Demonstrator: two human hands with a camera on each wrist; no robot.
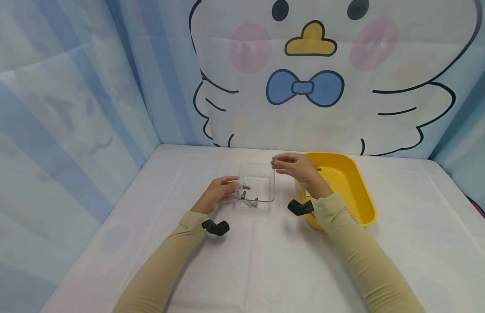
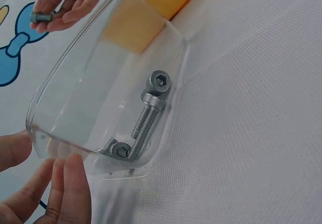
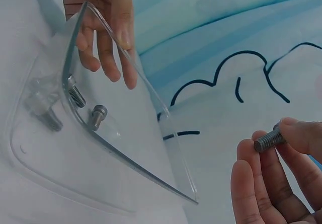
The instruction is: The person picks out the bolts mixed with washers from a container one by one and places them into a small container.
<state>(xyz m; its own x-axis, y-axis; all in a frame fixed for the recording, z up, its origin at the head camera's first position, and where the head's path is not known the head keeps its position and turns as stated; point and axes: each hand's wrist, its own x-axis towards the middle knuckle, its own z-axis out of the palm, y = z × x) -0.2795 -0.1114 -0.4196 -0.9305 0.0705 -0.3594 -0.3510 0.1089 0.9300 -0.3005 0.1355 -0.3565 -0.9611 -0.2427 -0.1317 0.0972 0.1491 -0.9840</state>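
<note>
A clear plastic box [image 1: 262,180] stands on the table with several metal socket-head bolts [image 2: 159,82] lying inside it. At its left side is my left hand [image 1: 220,192], fingers fairly straight and touching or close to the outer wall; exact contact is hard to tell. My right hand [image 1: 301,170] is raised beyond the box's right side, over the edge of the yellow tray. Between thumb and fingertips it pinches one short bolt [image 3: 270,140], threaded end showing in the right wrist view. In the left wrist view, that held bolt [image 2: 41,17] is beyond the box rim.
The yellow tray [image 1: 361,191] sits right of the box, partly hidden by my right forearm; a bolt [image 1: 318,168] shows in it. A white cloth covers the table [image 1: 211,269]. A printed curtain [image 1: 305,126] hangs along the back edge, with more curtain at both sides.
</note>
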